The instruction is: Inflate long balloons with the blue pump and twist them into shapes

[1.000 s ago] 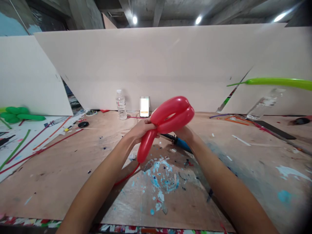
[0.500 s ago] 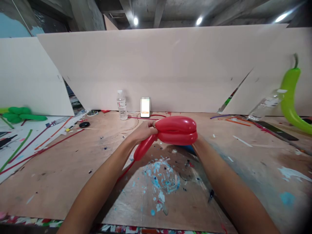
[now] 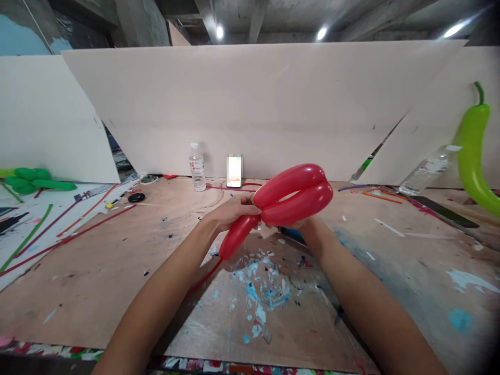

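Note:
A long red modelling balloon (image 3: pixel 289 200) is in the middle of the view, held above the table. It is folded into two plump loops side by side, with a shorter inflated piece and a thin limp tail trailing to the lower left. My left hand (image 3: pixel 234 211) is closed on its twisted joint, thumb uppermost. Behind and below the loops, my right hand (image 3: pixel 291 228) holds the balloon near that joint; most of its fingers are hidden. Under my right wrist lies a blue thing (image 3: pixel 295 237), partly covered.
Behind the paint-stained table (image 3: pixel 97 291) stand white boards (image 3: pixel 273 104). A water bottle (image 3: pixel 197 169) and a phone (image 3: pixel 234 172) are upright at the back. Uninflated balloons and a green balloon shape (image 3: pixel 29 180) lie left. At right are a tilted bottle (image 3: pixel 425 172) and a lime-green balloon (image 3: pixel 474 151).
The looped end of the red balloon has tilted up to the right, and a gap has opened between the loops. My right hand has shifted slightly left beneath it.

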`<state>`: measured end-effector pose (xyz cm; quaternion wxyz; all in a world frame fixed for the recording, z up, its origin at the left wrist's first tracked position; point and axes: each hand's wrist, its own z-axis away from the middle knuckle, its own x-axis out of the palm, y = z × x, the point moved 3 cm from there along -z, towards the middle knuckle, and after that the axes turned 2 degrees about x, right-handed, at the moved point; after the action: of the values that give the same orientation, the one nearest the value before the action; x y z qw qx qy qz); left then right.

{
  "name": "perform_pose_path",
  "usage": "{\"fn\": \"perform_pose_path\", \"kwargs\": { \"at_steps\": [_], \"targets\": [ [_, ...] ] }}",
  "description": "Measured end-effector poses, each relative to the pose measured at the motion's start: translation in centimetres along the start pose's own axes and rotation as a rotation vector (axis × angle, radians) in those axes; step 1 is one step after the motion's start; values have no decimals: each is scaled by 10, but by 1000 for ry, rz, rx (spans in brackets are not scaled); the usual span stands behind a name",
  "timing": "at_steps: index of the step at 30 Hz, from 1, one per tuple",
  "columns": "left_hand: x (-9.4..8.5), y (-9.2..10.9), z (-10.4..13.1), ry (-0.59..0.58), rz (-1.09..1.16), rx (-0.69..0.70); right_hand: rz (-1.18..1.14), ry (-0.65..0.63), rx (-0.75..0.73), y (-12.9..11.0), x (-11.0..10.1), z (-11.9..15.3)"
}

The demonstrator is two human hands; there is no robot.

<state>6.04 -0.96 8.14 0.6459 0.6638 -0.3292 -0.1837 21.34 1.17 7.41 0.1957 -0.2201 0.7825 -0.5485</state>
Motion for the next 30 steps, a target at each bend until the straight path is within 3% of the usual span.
{"fn": "perform_pose_path", "kwargs": {
  "at_steps": [2, 4, 9, 13, 18, 25, 27, 30],
  "targets": [
    [0, 0, 0, 23, 31, 56, -81, -67, 98, 0, 7, -2],
    [-1, 1, -1, 51, 52, 117, -143, -56, 140, -4, 14, -4],
    [-5, 6, 5, 57, 110, 171, -100, 51, 39, -21, 31, -7],
    [-3, 13, 8, 77, 6, 245, -148, 128, -28, -19, 37, -10],
    [3, 14, 0, 325, -66, 394, -122, 313, -131, -6, 35, -14],
    [-4, 20, 2, 746, -319, 611, 349, 570, -258, -19, 49, 0],
    [-5, 20, 1, 740, -353, 592, 435, 579, -274, -24, 53, 4],
    [-3, 16, -2, 602, -272, 512, 541, 577, -309, -29, 52, 5]
  ]
}}
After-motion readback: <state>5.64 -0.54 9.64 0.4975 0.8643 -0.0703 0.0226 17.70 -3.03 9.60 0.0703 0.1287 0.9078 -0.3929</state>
